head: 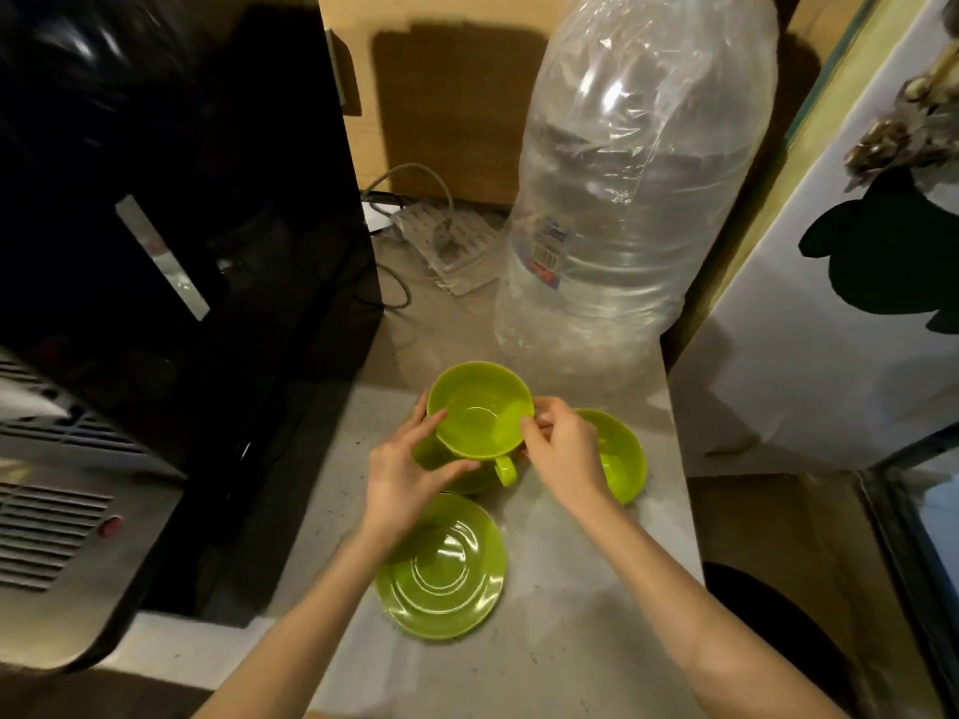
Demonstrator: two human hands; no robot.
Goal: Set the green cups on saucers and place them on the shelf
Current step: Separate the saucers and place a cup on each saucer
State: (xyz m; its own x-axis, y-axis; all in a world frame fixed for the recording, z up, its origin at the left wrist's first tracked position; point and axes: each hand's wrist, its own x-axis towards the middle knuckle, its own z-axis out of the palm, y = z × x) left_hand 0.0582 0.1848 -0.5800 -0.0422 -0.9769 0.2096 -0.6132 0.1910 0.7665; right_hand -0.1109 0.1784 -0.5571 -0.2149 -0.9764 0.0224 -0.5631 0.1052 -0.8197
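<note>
A green cup (480, 409) is held between both hands over the grey desk (560, 614), mouth up and tilted a little toward the camera, its handle (505, 469) pointing toward the person. The left hand (402, 472) cradles the cup's left wall, fingers (433, 425) spread and curved along it; the right hand (563, 448) pinches the cup's right rim between thumb and forefinger. Just under the cup lies a green saucer (467, 482), mostly hidden; whether cup and saucer touch cannot be told. Nearer the person than the cup, an empty saucer (446, 573) lies flat on the desk. To the cup's right, partly behind the right hand, sits a second green cup (620, 454). Behind the cup stands a large clear plastic bottle (622, 199); to its left, a black appliance (181, 225).
</note>
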